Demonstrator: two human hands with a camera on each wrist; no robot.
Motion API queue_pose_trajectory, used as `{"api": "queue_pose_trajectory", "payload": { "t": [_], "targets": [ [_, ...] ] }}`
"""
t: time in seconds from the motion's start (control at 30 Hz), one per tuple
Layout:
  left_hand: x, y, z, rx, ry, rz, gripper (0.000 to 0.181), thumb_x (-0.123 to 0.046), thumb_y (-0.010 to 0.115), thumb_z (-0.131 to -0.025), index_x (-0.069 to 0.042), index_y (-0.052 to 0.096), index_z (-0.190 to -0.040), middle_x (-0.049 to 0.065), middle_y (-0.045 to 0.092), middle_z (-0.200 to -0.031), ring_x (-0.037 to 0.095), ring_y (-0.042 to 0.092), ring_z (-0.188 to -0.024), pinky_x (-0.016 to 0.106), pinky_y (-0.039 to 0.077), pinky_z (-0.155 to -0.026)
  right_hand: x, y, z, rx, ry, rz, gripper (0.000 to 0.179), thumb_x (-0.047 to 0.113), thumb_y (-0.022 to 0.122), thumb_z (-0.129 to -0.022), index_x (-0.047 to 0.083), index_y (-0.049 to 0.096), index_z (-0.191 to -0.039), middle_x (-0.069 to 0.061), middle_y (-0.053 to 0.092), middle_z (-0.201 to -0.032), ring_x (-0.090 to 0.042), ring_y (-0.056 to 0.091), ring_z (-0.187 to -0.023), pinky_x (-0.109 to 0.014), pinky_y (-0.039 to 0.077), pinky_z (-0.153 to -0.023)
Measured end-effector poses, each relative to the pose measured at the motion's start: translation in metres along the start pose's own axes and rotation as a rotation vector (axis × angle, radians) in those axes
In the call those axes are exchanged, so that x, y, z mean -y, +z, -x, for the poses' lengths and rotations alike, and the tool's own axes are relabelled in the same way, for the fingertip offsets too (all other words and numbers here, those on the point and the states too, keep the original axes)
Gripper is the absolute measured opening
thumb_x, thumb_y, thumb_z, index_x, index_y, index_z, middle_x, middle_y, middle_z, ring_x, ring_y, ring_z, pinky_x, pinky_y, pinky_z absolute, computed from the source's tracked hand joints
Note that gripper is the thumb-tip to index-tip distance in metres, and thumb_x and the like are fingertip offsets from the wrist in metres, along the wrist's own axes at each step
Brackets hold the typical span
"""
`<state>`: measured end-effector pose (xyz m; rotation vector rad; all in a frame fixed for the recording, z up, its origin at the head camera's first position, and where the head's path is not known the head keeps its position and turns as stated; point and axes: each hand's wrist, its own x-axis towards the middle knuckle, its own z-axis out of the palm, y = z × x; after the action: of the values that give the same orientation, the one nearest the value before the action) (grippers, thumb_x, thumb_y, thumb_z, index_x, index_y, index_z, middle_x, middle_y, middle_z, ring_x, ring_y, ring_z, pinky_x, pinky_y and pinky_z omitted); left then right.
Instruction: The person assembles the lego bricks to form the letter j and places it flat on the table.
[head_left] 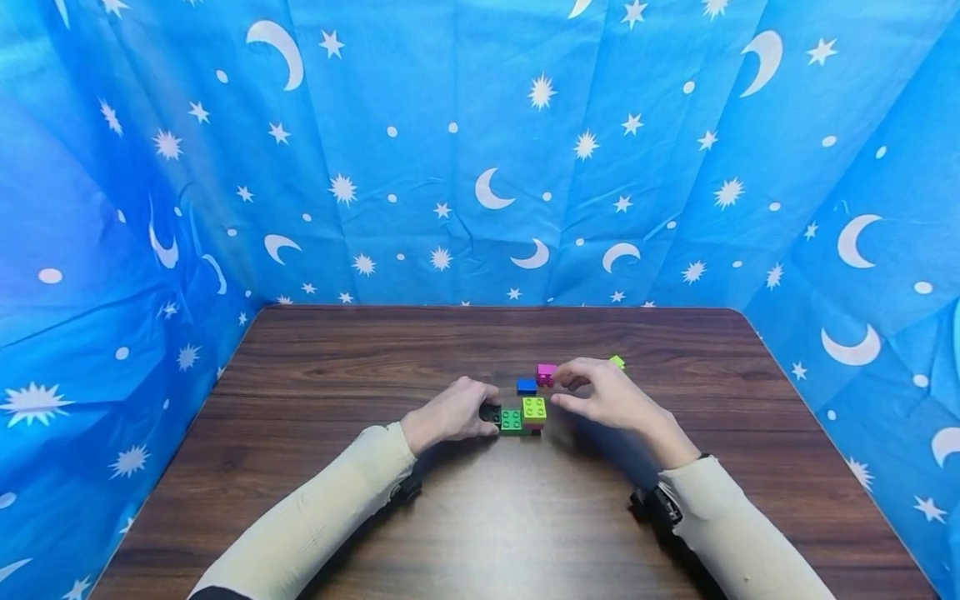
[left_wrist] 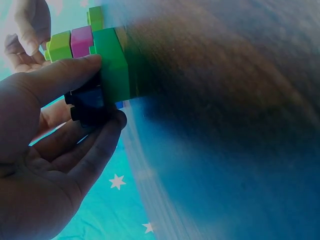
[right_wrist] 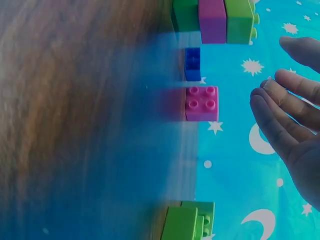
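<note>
My left hand [head_left: 456, 411] pinches a black brick [left_wrist: 87, 106] between thumb and fingers at the left end of a joined group. Beside the black brick sits a long green brick [head_left: 512, 421], whose right part bears a pink brick [left_wrist: 81, 42] with a lime brick [head_left: 534, 408] on top. My right hand [head_left: 611, 398] hovers to the right of this group, holding nothing, its fingers loosely bent and apart from the thumb. Close to its fingertips in the head view are a loose pink brick [head_left: 546, 372] and a small blue brick [head_left: 527, 387].
Lime-green bricks [right_wrist: 180, 223] stand farther right, partly hidden behind my right hand in the head view. The brown wooden table [head_left: 360, 358] is bordered by a blue cloth [head_left: 420, 167] with moons and stars at the back and sides.
</note>
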<state>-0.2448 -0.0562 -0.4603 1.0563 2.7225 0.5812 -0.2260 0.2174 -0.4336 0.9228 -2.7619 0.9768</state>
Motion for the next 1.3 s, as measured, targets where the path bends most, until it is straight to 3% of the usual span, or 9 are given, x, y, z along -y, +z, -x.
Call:
{"api": "queue_pose_trajectory", "payload": {
  "t": [0.87,1.3],
  "targets": [
    [0.0,-0.001,0.001,-0.003,0.004,-0.002,0.025,-0.024,0.081,-0.078,-0.013,0.067,-0.094,-0.005,0.065,-0.081,0.006,0.057,-0.07,0.021,0.048,-0.064,-0.02,-0.016,0.02,-0.111,0.039,0.077,0.029,0.026,0.076,-0.085,0.009,0.069,-0.108,-0.008,0.071,-0.1,-0.021,0.068,-0.089,-0.042,0.055,-0.08],
    [0.001,-0.001,0.0,0.003,0.009,-0.004,0.024,-0.023,0.081,-0.078,-0.013,0.067,-0.094,-0.006,0.064,-0.08,0.006,0.056,-0.071,0.021,0.047,-0.064,-0.027,-0.028,0.032,-0.115,0.098,0.067,0.031,0.025,0.076,-0.085,0.006,0.068,-0.109,-0.009,0.07,-0.103,-0.023,0.067,-0.091,-0.044,0.055,-0.082]
  ]
}}
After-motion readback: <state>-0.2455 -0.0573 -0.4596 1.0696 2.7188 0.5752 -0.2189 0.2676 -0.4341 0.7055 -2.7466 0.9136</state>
